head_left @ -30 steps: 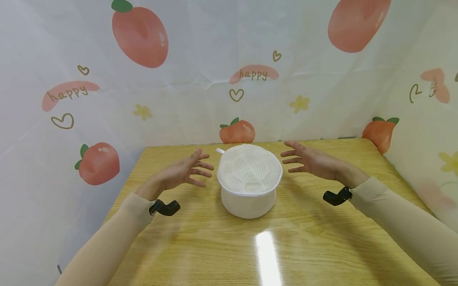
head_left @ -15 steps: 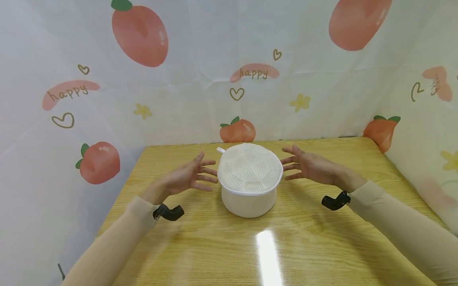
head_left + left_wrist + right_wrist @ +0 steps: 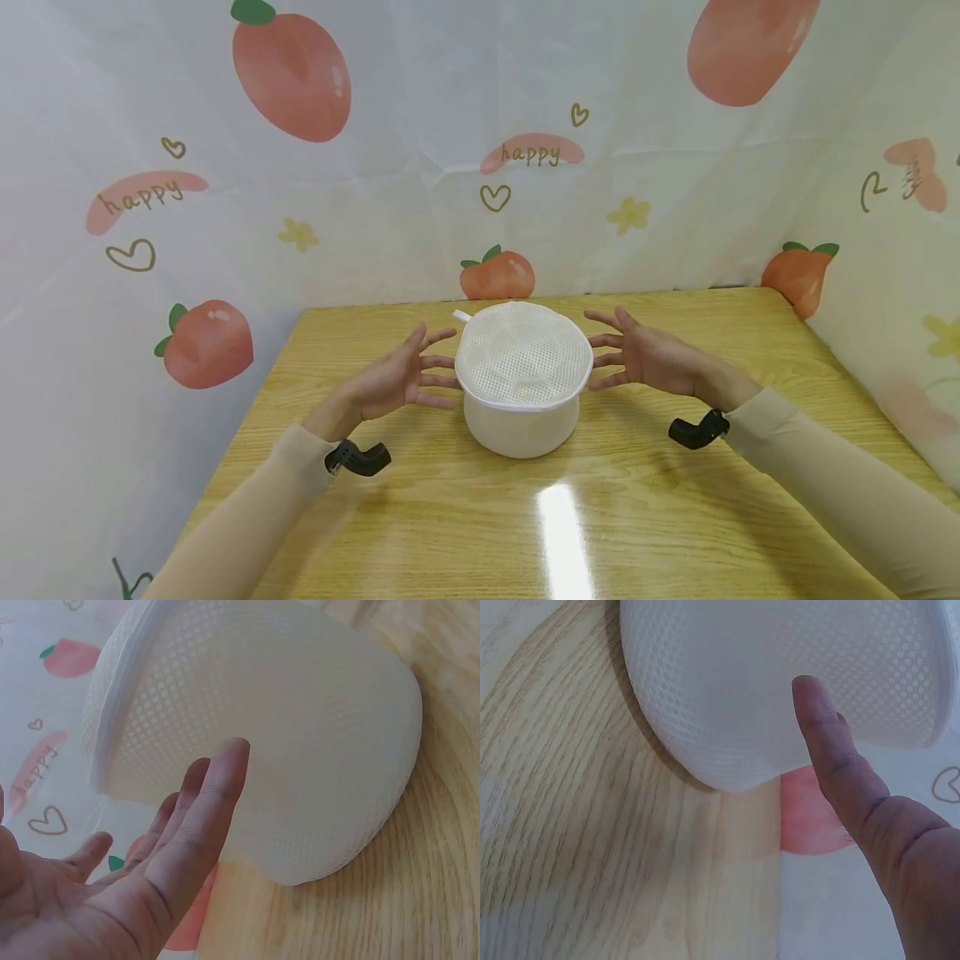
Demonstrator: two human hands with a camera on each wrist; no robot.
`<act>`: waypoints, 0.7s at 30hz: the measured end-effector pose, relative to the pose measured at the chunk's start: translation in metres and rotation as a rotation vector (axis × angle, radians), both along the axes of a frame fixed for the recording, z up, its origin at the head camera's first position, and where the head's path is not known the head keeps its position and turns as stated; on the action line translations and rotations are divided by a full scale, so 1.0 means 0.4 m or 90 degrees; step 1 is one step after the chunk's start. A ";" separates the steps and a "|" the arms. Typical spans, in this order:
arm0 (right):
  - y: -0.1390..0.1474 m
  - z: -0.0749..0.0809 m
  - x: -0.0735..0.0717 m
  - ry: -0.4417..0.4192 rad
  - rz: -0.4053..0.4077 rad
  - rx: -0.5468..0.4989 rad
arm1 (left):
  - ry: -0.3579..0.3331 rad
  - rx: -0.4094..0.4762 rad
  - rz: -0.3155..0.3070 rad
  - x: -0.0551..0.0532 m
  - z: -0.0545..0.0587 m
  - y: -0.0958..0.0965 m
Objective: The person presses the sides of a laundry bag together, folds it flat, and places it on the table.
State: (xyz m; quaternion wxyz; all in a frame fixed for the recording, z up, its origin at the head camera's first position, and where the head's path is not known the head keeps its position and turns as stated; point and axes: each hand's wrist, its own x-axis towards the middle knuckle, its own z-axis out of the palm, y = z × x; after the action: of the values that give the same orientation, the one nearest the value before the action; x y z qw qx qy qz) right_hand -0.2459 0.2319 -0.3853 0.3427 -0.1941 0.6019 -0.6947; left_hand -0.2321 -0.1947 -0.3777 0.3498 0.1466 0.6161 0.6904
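A round white mesh laundry bag (image 3: pixel 522 358) stands upright on the wooden table, with a piped rim round its top and a small white tab (image 3: pixel 462 317) at the back left. My left hand (image 3: pixel 390 381) is at its left side, fingers spread and nearly straight, the tips close to the wall. On the opposite side, my right hand (image 3: pixel 660 358) has its fingers extended toward the bag. In the wrist views the fingertips overlap the mesh wall (image 3: pixel 315 750); whether they touch it I cannot tell. Neither hand grips anything.
The wooden table (image 3: pixel 450 525) reaches back to a white cloth backdrop (image 3: pixel 405 242) printed with fruit and hearts. More cloth hangs at the left and right sides. Each wrist wears a black camera mount (image 3: pixel 363 458). A thin dark cord (image 3: pixel 123 579) shows at the lower left.
Both hands have moved inward, and slightly toward the front of the table, bringing their fingertips to the bag's sides. The bag has stayed in place.
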 end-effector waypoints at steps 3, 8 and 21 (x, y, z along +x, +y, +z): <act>-0.003 -0.006 0.000 0.001 0.008 -0.016 | 0.003 0.023 -0.001 0.005 -0.004 0.001; -0.009 -0.012 0.001 0.011 0.032 -0.034 | 0.009 0.059 -0.015 0.012 -0.015 0.005; -0.040 -0.026 0.015 0.016 0.057 -0.058 | -0.008 0.063 -0.007 0.029 -0.043 0.045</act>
State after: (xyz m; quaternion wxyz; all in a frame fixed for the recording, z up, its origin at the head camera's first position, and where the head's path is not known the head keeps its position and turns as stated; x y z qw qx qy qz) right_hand -0.2397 0.2160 -0.3956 0.3568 -0.2451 0.5646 -0.7027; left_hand -0.2204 -0.1767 -0.3949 0.3495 0.1625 0.5783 0.7191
